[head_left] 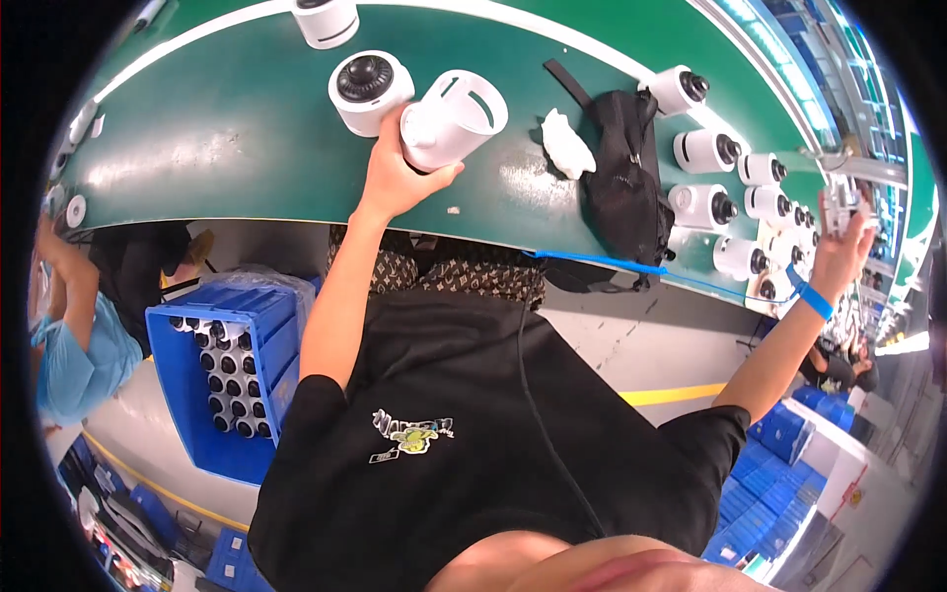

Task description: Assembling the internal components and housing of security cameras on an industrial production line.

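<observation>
My left hand [400,178] is closed around a white cylindrical housing [449,123], tilted, its slotted open end pointing up and right. Just left of it, a white cylinder with a black stepped knob-like end [365,94] stands on the green table. Another white cylinder [326,22] is farther back. At the far right, my right hand [840,259], with a blue band at the wrist, is raised beside the table. Its fingers close around a small clear or whitish part [843,205], too blurred at the picture's rim to name.
A black bag [628,178] and a crumpled white wad [567,145] lie on the green table [227,148]. Several white cylinders with black ends [705,150] crowd its right side. A blue crate [207,434] holding similar pieces stands below left. Another person's arm [74,271] shows at far left.
</observation>
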